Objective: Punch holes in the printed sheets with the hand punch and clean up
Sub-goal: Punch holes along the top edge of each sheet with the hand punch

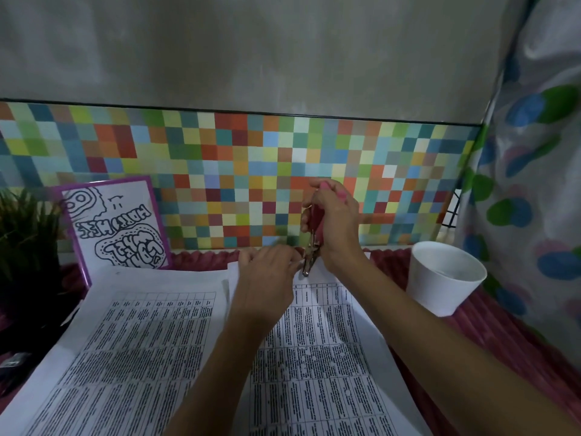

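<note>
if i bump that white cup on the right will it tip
Probably: the white cup is wider at its rim than its base and looks like thin paper, so likely light. It stands on a ribbed pink cloth, so a nudge may topple rather than slide it.

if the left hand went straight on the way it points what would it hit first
Likely the metal nose of the pink-handled hand punch, gripped by the right hand, just past the left hand; depth unclear.

Maroon ribbed cloth (pixel 490 335) bears printed sheets (pixel 125 341), white cup (pixel 446 278) right, potted plant (pixel 25 234), purple-framed drawing (pixel 116 225) left.
</note>
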Demonstrator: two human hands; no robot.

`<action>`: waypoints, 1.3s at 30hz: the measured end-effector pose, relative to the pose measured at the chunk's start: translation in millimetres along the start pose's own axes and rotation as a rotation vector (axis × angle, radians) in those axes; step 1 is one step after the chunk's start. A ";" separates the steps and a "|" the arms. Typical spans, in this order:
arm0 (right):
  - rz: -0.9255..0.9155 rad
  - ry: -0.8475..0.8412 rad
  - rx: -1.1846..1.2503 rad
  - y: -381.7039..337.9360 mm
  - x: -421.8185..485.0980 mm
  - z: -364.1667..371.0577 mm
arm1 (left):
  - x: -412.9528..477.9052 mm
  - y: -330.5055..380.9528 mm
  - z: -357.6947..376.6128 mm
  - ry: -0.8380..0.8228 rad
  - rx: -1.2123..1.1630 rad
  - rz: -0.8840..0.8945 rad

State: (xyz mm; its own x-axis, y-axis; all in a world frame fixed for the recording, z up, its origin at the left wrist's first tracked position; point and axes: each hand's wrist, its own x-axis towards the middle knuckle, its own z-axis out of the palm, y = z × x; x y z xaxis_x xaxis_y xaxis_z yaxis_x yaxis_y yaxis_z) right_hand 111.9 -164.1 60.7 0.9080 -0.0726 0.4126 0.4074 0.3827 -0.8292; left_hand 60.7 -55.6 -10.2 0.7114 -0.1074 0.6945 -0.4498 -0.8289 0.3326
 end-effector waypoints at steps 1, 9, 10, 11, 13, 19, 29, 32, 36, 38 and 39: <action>0.007 0.023 -0.014 -0.1 -1.0 -0.4 | -0.3 -0.9 0.1 0.007 0.009 0.001; -0.072 -0.082 -0.139 -16.7 14.9 -28.5 | -0.1 -17.7 -5.4 0.047 -0.051 -0.003; -0.077 -0.072 -0.142 -17.5 17.3 -32.1 | -0.5 -19.0 -5.7 0.041 -0.071 -0.010; -0.080 -0.063 -0.133 -18.3 19.1 -34.9 | -0.8 -20.0 -5.4 0.034 -0.089 -0.017; -0.082 -0.052 -0.104 -19.2 21.7 -38.8 | -1.0 -21.9 -5.0 0.023 -0.118 -0.027; -0.097 -0.053 -0.034 -16.9 21.8 -40.8 | -1.6 -23.3 -2.8 0.018 -0.127 -0.025; -0.164 -0.053 -0.022 -17.0 21.7 -37.8 | -0.6 -21.0 -6.5 0.025 -0.122 -0.038; -0.170 -0.054 -0.013 -17.8 23.7 -36.9 | 1.4 -11.2 -11.1 0.081 -0.073 -0.032; -0.173 -0.050 -0.002 -21.5 27.9 -35.5 | 13.9 20.1 -4.8 -0.030 0.001 0.061; -0.175 -0.045 -0.007 -23.1 27.9 -35.1 | 20.4 29.4 0.7 -0.059 0.028 0.077; -0.175 -0.039 -0.014 -23.7 27.2 -35.5 | 22.9 31.1 2.5 -0.058 0.034 0.069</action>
State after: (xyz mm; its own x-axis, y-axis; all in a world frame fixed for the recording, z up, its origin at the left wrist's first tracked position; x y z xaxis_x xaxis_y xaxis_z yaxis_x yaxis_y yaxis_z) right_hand 130.4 -207.8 78.2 0.8188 -0.1011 0.5652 0.5604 0.3545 -0.7485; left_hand 64.4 -85.2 14.5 0.7099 -0.1958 0.6765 -0.4811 -0.8363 0.2628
